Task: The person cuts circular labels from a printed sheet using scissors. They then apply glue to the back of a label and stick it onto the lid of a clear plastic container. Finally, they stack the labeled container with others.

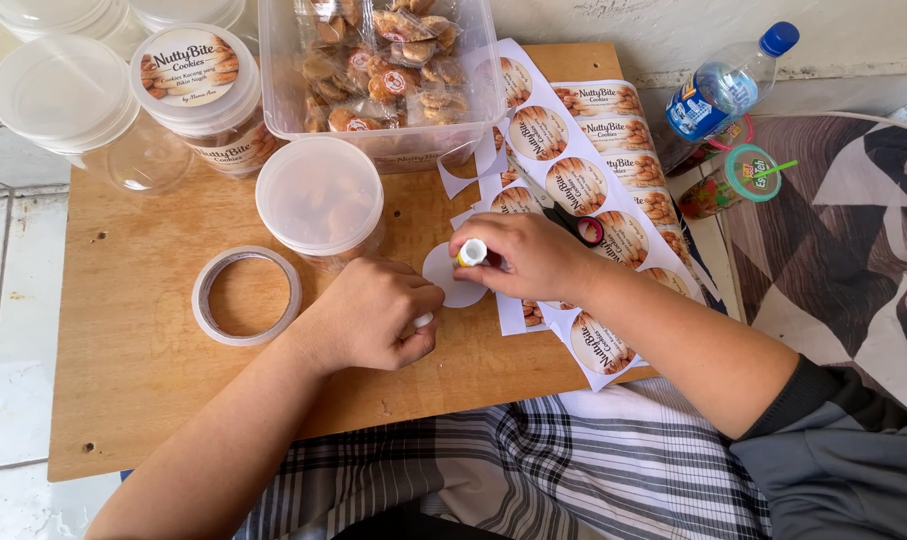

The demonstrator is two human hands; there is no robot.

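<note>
The right hand (529, 255) grips a glue stick (471, 252) tip-down on the round white label (454, 280) lying blank side up on the wooden table (124, 380), while the left hand (374, 315), curled shut around a small white cap (424, 320), pins the label's edge to steady it.

Bare left hand (374, 315) and forearm, no sleeve visible. Right hand (529, 258) bare too, grey-and-black pushed-up sleeve (834, 440) at elbow. Black-white-grey plaid cloth (574, 470) over lap.
</note>
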